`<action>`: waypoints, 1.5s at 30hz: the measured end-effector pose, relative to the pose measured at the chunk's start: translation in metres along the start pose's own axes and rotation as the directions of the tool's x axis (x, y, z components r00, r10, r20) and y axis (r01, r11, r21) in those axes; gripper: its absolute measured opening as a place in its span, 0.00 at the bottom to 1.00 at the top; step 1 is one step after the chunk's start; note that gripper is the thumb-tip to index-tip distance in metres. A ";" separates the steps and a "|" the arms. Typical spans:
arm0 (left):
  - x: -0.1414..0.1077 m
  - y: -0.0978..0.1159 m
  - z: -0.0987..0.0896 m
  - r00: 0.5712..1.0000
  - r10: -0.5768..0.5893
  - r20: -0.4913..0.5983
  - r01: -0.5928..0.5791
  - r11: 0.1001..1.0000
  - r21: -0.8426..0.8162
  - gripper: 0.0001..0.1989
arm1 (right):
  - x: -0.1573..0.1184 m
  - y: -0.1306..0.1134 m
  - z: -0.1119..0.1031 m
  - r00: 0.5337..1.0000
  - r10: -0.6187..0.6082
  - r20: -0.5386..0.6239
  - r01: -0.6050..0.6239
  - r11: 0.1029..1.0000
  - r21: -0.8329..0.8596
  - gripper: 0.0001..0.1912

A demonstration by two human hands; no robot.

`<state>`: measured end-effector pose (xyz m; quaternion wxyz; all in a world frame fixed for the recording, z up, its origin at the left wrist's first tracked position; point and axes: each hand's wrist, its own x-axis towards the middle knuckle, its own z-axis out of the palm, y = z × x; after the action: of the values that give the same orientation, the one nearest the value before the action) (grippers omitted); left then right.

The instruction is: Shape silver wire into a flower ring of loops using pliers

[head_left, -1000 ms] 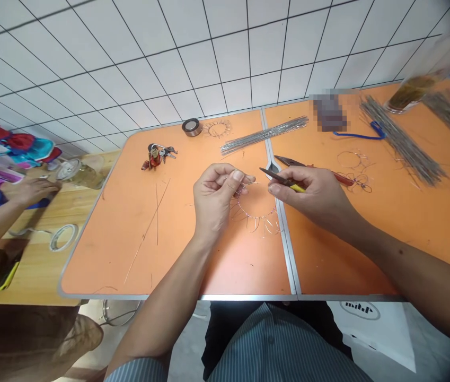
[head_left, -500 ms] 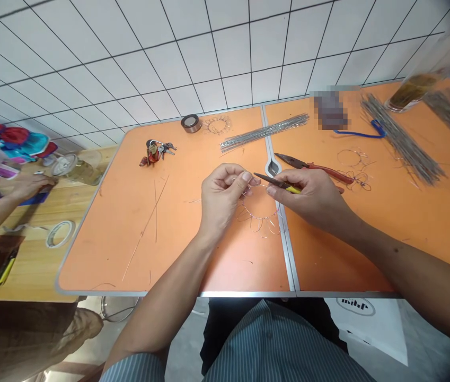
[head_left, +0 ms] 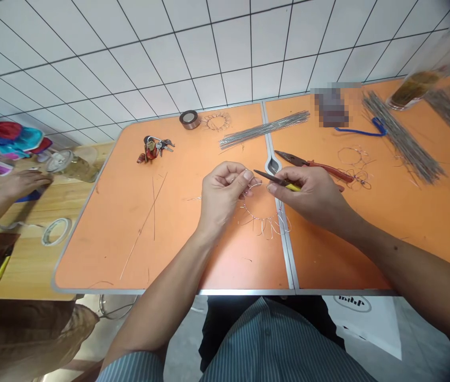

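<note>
My left hand (head_left: 225, 193) pinches a thin wire ring (head_left: 262, 218) with small loops around its lower edge, held above the orange table. My right hand (head_left: 308, 193) grips small yellow-handled pliers (head_left: 278, 180), their dark tip pointing left toward my left fingertips. A small gap shows between the tip and those fingers. Just behind my right hand lie larger red-handled pliers (head_left: 302, 161). A bundle of straight wires (head_left: 264, 130) rests beyond both hands.
At the back left are keys (head_left: 154, 148), a tape roll (head_left: 190, 120) and another looped ring (head_left: 217, 122). Wire bundles (head_left: 403, 138), a blue strip (head_left: 362, 132) and a glass (head_left: 413, 90) stand right. Another person's hand (head_left: 26, 184) rests at far left near a jar (head_left: 71, 165).
The wire ring has turned a little in my left fingers, its loops now lying differently. Both hands keep their hold, and the view has shifted slightly.
</note>
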<state>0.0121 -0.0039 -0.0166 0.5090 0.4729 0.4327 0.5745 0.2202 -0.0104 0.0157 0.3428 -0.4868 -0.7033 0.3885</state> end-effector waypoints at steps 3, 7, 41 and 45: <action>0.000 0.000 0.000 1.000 0.015 -0.019 -0.016 1.000 -0.010 0.16 | 0.001 -0.001 0.000 1.000 0.013 0.006 -0.013 1.000 -0.014 0.14; -0.001 0.001 0.001 0.998 0.052 -0.030 -0.053 0.999 -0.012 0.16 | 0.002 -0.001 0.000 0.999 0.031 0.012 -0.031 0.999 -0.038 0.13; 0.011 0.005 -0.012 0.986 0.080 -0.144 -0.079 0.997 0.014 0.20 | -0.005 0.040 -0.024 0.992 -0.097 0.077 0.120 0.617 -0.778 0.13; 0.012 0.006 -0.012 0.987 0.075 -0.142 -0.074 0.997 0.010 0.19 | -0.001 0.042 -0.031 0.997 -0.066 0.041 0.070 0.541 -0.838 0.15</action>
<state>-0.0010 0.0073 -0.0117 0.4540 0.4478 0.4510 0.6245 0.2649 0.0048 -0.0070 0.0823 -0.5629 -0.8224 -0.0069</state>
